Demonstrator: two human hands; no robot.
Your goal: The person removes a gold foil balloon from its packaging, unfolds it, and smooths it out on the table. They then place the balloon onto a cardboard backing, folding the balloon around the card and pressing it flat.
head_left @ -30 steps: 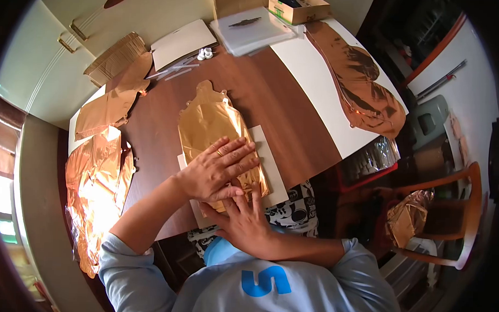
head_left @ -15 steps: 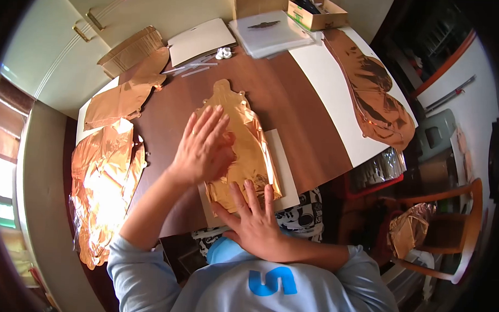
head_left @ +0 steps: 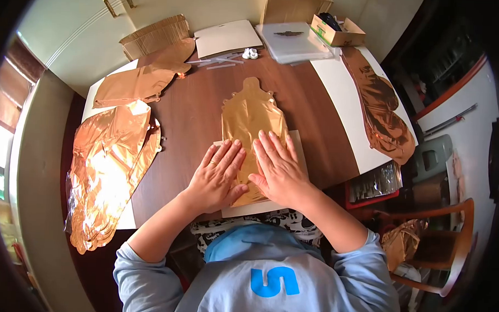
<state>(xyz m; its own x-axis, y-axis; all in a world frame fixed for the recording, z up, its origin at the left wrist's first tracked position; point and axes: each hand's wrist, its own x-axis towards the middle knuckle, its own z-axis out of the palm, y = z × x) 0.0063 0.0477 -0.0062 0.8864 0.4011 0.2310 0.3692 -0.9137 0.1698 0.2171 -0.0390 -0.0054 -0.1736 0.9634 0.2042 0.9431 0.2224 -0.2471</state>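
A gold foil piece (head_left: 251,115) with small tabs along its top edge lies flat on the brown table, partly over a pale board (head_left: 300,152). Both palms face down on its lower half, side by side. My left hand (head_left: 217,174) rests at its left side, fingers stretched out, a ring on one finger. On the right part of the foil lies my right hand (head_left: 279,171), its fingers spread. Neither hand holds anything. The foil directly beneath the palms is hidden.
Copper foil pieces (head_left: 109,167) lie at the left, another (head_left: 380,105) at the right. Clear strips, a small white object (head_left: 250,53), pale card (head_left: 226,38), plastic sleeves (head_left: 292,44) and a small box (head_left: 341,35) stand at the back. A chair (head_left: 444,245) is at the right.
The raised hand has come down onto the foil, and the arms no longer cross. Both hands now lie side by side. The camera view has shifted, and the foil looks straighter.
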